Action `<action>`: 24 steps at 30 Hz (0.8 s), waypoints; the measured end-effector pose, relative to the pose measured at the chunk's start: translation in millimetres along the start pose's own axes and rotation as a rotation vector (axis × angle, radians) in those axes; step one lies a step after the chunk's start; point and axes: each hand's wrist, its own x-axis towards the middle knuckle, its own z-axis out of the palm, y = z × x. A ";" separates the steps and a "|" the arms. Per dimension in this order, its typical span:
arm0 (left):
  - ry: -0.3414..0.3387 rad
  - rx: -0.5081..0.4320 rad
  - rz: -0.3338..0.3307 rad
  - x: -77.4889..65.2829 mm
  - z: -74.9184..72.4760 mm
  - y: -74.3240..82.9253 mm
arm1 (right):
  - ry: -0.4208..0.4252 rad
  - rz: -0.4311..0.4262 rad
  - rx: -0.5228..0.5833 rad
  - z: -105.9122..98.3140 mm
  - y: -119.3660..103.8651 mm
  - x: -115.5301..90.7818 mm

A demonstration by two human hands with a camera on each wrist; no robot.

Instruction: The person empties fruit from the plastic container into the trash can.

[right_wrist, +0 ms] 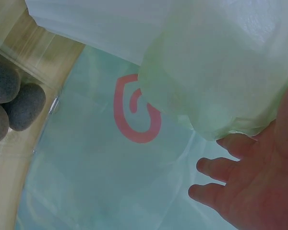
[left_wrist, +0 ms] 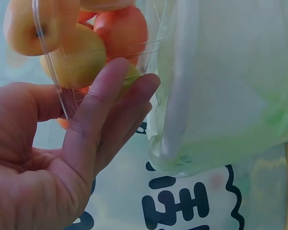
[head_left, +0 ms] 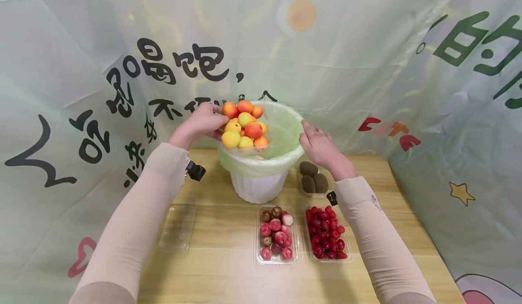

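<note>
One light, wood-grained tabletop (head_left: pixel 222 270) stands against pale green, softly creased fabric walls (head_left: pixel 355 75) printed with bold black characters (head_left: pixel 200 64), dark green ones at the right, an orange disc and a small yellow star. Toward the back of the table stands a round white plastic bin (head_left: pixel 258 188), narrower at its base, with a thin, translucent light-green bag (head_left: pixel 285 129) lining it and folded over its rim.

The left hand (head_left: pixel 205 120) pinches the edge of a glossy clear plastic tray (left_wrist: pixel 52 69) between thumb and fingers. That tray is tilted above the left part of the bin's opening and holds smooth, round orange and yellow fruits (head_left: pixel 253 130). The right hand (head_left: pixel 320 146) rests at the opposite side of the rim, touching the bag, its fingers spread.

Just beside the bin, to its right, fuzzy brown oval fruits (head_left: pixel 320 182) sit in a clear tray. Nearer the front, two rectangular clear trays lie side by side: one with round, mottled purplish-red fruits (head_left: pixel 280 237), the other with small, bright red fruits (head_left: pixel 325 226). At the left, a clear rectangular plastic container (head_left: pixel 177 227) lies flat, near the ribbed beige sleeve (head_left: pixel 118 236).
</note>
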 end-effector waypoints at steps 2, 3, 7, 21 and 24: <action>0.009 -0.032 -0.005 2.3 0.6 1.0 | -0.001 -0.002 0.000 0.2 0.0 -0.1; 0.018 -0.040 -0.003 3.6 0.5 1.2 | -0.002 -0.003 0.001 0.1 -0.4 -0.3; 0.058 -0.068 -0.004 13.7 3.0 3.6 | -0.003 -0.002 0.004 -0.2 -1.0 -1.0; 0.245 -0.064 0.065 36.7 17.7 11.6 | 0.017 0.005 0.008 1.4 0.9 -1.4; 0.301 -0.015 0.099 40.3 18.9 9.9 | 0.021 0.006 0.013 1.2 0.3 -1.0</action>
